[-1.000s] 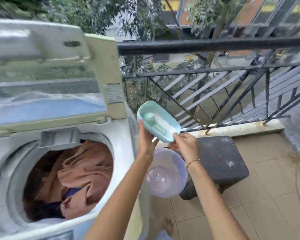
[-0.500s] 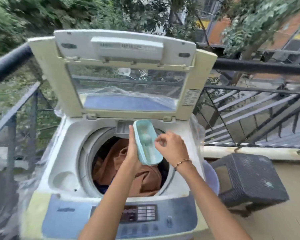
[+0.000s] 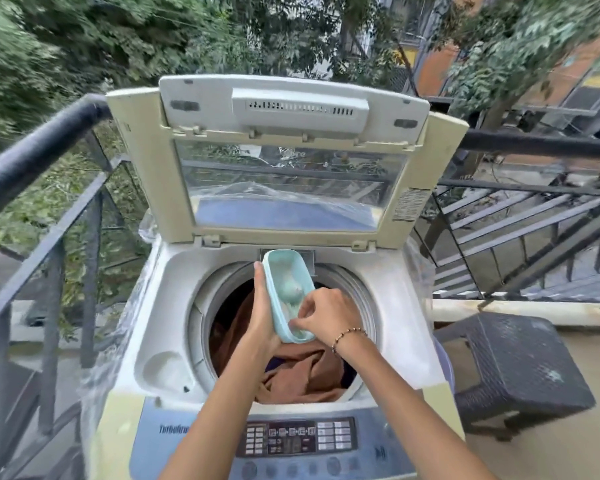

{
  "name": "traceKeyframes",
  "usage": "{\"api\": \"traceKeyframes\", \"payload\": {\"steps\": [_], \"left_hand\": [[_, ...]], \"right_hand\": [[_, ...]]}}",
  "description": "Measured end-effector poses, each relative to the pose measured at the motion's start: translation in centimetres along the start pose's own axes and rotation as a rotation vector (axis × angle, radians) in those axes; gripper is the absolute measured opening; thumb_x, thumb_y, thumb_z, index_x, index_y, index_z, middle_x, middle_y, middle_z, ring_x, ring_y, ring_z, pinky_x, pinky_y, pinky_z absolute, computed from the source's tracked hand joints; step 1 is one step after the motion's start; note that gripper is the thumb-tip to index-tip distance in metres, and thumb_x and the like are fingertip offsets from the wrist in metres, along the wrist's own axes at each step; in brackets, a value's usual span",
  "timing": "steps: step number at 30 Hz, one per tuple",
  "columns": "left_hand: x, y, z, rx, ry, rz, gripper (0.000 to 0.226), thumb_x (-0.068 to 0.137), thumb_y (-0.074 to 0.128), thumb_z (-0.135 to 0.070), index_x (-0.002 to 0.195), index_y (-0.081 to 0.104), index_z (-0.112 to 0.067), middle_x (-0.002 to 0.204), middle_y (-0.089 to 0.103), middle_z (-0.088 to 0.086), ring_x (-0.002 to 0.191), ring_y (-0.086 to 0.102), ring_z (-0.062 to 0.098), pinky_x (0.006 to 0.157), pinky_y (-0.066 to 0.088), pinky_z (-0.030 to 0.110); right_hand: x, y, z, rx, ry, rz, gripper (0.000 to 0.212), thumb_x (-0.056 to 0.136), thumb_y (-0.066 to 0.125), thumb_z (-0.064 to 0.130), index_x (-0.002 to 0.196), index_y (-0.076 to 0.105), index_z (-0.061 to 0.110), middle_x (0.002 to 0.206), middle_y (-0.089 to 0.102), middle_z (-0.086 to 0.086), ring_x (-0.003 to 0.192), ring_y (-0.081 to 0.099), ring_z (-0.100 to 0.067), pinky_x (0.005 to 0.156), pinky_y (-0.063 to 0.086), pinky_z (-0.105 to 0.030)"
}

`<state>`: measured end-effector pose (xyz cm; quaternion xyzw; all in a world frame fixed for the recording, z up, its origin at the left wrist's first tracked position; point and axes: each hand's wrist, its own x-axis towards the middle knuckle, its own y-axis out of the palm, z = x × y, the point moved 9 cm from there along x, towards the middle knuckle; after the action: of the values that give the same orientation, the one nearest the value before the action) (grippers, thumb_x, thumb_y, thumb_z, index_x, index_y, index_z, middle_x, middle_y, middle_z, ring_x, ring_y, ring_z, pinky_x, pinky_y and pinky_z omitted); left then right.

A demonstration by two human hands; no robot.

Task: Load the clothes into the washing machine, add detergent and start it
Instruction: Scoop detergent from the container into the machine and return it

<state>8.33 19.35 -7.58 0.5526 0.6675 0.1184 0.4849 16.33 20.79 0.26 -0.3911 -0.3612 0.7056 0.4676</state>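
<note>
You have one top-loading washing machine (image 3: 167, 306) in front of you, one lid (image 3: 142, 161) standing upright behind the drum, one detergent tub (image 3: 284, 268) and one scoop (image 3: 291, 291) inside it. Both your hands are over the drum opening. Your left hand (image 3: 262, 323) grips the tub by its long side, fingers wrapped behind it. Your right hand (image 3: 326, 315), with one beaded bracelet (image 3: 349, 334) at the wrist, has curled fingers dipped into the tub's near end, pinching the scoop's handle.

The tub is pale teal plastic, oblong with rounded corners, tilted so its open face turns toward you. The scoop is the same teal with a rounded bowl.

Below the tub, the clothes (image 3: 302, 375) lie in the drum: soft, crumpled brown fabric with a dark blue piece showing under it. The machine's top is yellowed white plastic, the lid has a clear window, and the control panel (image 3: 300, 436) is blue-grey with small square buttons. One dark stool (image 3: 520, 362) with a textured, woven-looking top stands to the right. A black metal railing (image 3: 39, 154) runs behind.
</note>
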Motion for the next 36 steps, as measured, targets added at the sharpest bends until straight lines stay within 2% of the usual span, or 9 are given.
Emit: {"api": "traceKeyframes", "payload": {"steps": [5, 8, 12, 16, 22, 27, 30, 34, 36], "left_hand": [[-0.2, -0.2, -0.3, 0.013, -0.018, -0.002, 0.086, 0.074, 0.034, -0.086, 0.09, 0.066, -0.008, 0.078, 0.068, 0.017, 0.064, 0.068, 0.028, 0.071, 0.054, 0.038], [0.0, -0.8, -1.0, 0.047, 0.015, -0.018, 0.083, 0.078, 0.033, -0.083, 0.082, 0.072, -0.01, 0.076, 0.071, 0.015, 0.062, 0.069, 0.027, 0.066, 0.056, 0.037], [0.2, -1.4, -1.7, 0.052, 0.041, -0.01, 0.081, 0.078, 0.037, -0.081, 0.095, 0.073, -0.011, 0.094, 0.072, 0.016, 0.08, 0.069, 0.029, 0.093, 0.049, 0.047], [-0.1, -2.1, -2.4, 0.034, 0.08, 0.002, 0.078, 0.083, 0.036, -0.078, 0.099, 0.076, -0.012, 0.106, 0.07, 0.018, 0.09, 0.07, 0.029, 0.101, 0.045, 0.048], [-0.2, -3.5, -3.5, 0.094, 0.044, -0.065, 0.085, 0.078, 0.038, -0.081, 0.113, 0.068, -0.008, 0.106, 0.069, 0.018, 0.092, 0.067, 0.03, 0.094, 0.048, 0.043], [0.1, -4.1, -4.2, 0.182, 0.035, -0.09, 0.081, 0.082, 0.032, -0.079, 0.083, 0.078, -0.012, 0.083, 0.073, 0.014, 0.068, 0.07, 0.025, 0.076, 0.052, 0.037], [0.3, -4.1, -4.8, 0.22, 0.038, -0.079, 0.08, 0.083, 0.031, -0.079, 0.09, 0.073, -0.012, 0.082, 0.073, 0.012, 0.068, 0.07, 0.023, 0.074, 0.05, 0.037], [0.5, -4.1, -5.5, 0.229, 0.061, -0.088, 0.075, 0.082, 0.034, -0.079, 0.094, 0.07, -0.014, 0.08, 0.07, 0.011, 0.069, 0.067, 0.023, 0.074, 0.051, 0.037], [0.5, -4.0, -6.0, 0.297, 0.089, -0.09, 0.073, 0.083, 0.032, -0.078, 0.096, 0.07, -0.016, 0.082, 0.07, 0.01, 0.072, 0.067, 0.023, 0.074, 0.052, 0.036]], "right_hand": [[0.3, 0.5, 0.2, 0.01, 0.027, 0.022, 0.012, 0.065, 0.071, 0.032, 0.073, 0.067, 0.023, 0.088, 0.071, 0.003, 0.088, 0.065, -0.02, 0.074, 0.047, -0.025], [0.4, -0.7, 1.2, 0.054, -0.016, -0.105, 0.015, 0.069, 0.063, 0.034, 0.074, 0.063, 0.02, 0.085, 0.067, 0.002, 0.085, 0.062, -0.021, 0.073, 0.047, -0.029], [0.9, -2.9, 3.3, 0.044, -0.173, -0.287, 0.017, 0.083, 0.055, 0.029, 0.086, 0.058, 0.013, 0.085, 0.067, -0.008, 0.081, 0.061, -0.029, 0.069, 0.044, -0.035], [1.1, -3.3, 4.6, 0.03, -0.365, -0.276, 0.012, 0.087, 0.057, 0.024, 0.088, 0.059, 0.012, 0.078, 0.068, -0.009, 0.075, 0.063, -0.03, 0.066, 0.045, -0.035], [0.1, -3.4, 5.5, 0.05, -0.532, -0.279, 0.012, 0.085, 0.062, 0.023, 0.079, 0.059, 0.013, 0.073, 0.064, -0.001, 0.068, 0.06, -0.022, 0.063, 0.048, -0.033], [-0.7, -2.5, 5.9, -0.003, -0.638, -0.197, 0.014, 0.086, 0.059, 0.023, 0.078, 0.058, 0.011, 0.071, 0.062, -0.004, 0.066, 0.058, -0.024, 0.063, 0.042, -0.03], [-0.5, -2.9, 5.2, 0.005, -0.609, -0.238, 0.013, 0.086, 0.057, 0.021, 0.079, 0.058, 0.009, 0.073, 0.061, -0.005, 0.066, 0.057, -0.025, 0.064, 0.042, -0.031], [-1.4, -1.7, 6.0, -0.035, -0.695, -0.149, 0.009, 0.085, 0.06, 0.017, 0.079, 0.057, 0.011, 0.074, 0.061, -0.003, 0.068, 0.057, -0.022, 0.065, 0.042, -0.026], [-1.3, -2.3, 5.8, -0.042, -0.679, -0.208, 0.01, 0.086, 0.06, 0.016, 0.078, 0.056, 0.011, 0.072, 0.059, -0.004, 0.066, 0.056, -0.024, 0.065, 0.041, -0.028]]}}
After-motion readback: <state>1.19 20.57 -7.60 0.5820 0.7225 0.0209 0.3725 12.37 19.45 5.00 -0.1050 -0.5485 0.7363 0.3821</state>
